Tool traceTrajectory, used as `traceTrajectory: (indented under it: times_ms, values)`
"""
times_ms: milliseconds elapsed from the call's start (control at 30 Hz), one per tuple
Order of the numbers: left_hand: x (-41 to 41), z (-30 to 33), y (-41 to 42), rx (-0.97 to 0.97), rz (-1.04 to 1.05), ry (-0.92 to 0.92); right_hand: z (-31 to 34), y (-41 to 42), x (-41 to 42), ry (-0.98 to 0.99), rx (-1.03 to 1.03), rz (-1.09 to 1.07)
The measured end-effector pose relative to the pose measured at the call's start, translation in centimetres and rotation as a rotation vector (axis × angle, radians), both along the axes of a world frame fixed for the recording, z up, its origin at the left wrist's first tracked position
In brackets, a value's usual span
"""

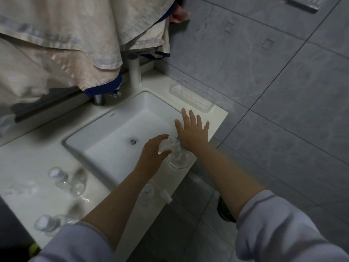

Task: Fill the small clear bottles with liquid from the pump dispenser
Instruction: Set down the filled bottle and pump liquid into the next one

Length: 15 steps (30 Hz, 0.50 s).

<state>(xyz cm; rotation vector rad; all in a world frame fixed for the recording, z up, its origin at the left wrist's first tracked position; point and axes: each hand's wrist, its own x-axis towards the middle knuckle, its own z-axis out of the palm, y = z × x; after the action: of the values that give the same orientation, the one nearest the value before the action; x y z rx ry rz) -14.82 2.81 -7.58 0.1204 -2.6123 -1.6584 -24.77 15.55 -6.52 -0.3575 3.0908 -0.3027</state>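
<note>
Pump dispenser at worktop front edge beside sink; left hand grip curled round small bottle, right hand flat, fingers spread, pressing pump.

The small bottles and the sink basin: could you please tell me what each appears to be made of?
Small bottles: clear plastic or glass, I cannot tell which; the counter shows through their walls.
Sink basin: probably glazed white ceramic; smooth, glossy, with soft reflections.
</note>
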Motion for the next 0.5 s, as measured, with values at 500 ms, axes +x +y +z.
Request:
traceTrajectory:
  times_ms: [500]
  values:
    - [-0.2,0.0,0.2,-0.151,-0.099,-0.068,0.7,0.0,0.2,-0.061,0.011,0.013]
